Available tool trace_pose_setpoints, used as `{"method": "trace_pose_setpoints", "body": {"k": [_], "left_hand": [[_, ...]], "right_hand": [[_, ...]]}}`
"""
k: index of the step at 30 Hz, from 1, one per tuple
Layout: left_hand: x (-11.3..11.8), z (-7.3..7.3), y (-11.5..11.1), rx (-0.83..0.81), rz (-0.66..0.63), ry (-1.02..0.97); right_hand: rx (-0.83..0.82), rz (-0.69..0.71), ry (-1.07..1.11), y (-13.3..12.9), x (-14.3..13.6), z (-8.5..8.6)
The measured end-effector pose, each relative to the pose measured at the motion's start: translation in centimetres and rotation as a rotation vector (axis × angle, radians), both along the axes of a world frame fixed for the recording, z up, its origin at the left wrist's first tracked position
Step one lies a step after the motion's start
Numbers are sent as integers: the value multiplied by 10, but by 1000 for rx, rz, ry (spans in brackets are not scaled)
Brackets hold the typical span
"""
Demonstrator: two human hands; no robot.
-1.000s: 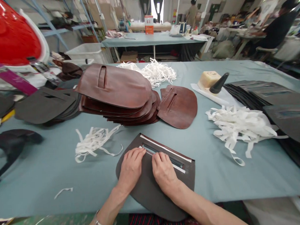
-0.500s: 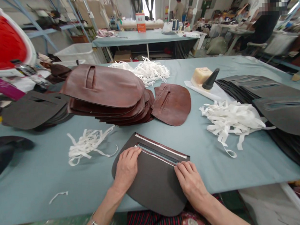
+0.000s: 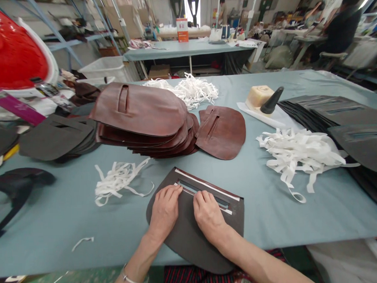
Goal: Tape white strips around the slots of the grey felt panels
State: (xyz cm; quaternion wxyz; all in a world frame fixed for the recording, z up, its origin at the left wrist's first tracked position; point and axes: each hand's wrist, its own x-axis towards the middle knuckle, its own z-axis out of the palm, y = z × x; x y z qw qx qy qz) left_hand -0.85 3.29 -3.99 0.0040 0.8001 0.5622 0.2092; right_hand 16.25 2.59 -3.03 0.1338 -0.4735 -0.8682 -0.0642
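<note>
A leather panel [image 3: 192, 236], dark grey side up and rounded at the near end, lies before me and overhangs the table's front edge. It has a long slot, with a white tape strip [image 3: 213, 185] along the top edge and another along the slot's lower side. My left hand [image 3: 166, 206] is closed, its fingers pressed together on the slot's lower edge near the left end. Close beside it, my right hand [image 3: 208, 213] has its fingers bunched on the same edge, around the slot's middle. Thumbs and fingertips are partly hidden.
Stacked brown leather panels [image 3: 141, 110] and a single brown panel [image 3: 222, 132] lie beyond. White tape heaps [image 3: 300, 150] sit right, left and behind. A yellowish block [image 3: 259, 97] and a dark cone-shaped piece [image 3: 272, 100] rest on white sheet. Dark panels [image 3: 357, 115] are piled right.
My right hand has slid left along the slot's lower edge, from its right end to its middle, uncovering the white tape's end. My left hand stays at the left end. The view has shifted slightly.
</note>
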Motion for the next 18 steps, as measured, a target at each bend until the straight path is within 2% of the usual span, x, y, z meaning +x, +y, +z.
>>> {"method": "trace_pose_setpoints", "body": {"k": [12, 15, 18], "left_hand": [[-2, -5, 2, -8, 12, -2], [15, 2, -4, 16, 24, -11], [46, 10, -19, -5, -61, -6]], "right_hand": [[29, -1, -36, -49, 89, 4], [48, 0, 17, -54, 99, 1], [93, -6, 89, -54, 99, -4]]}}
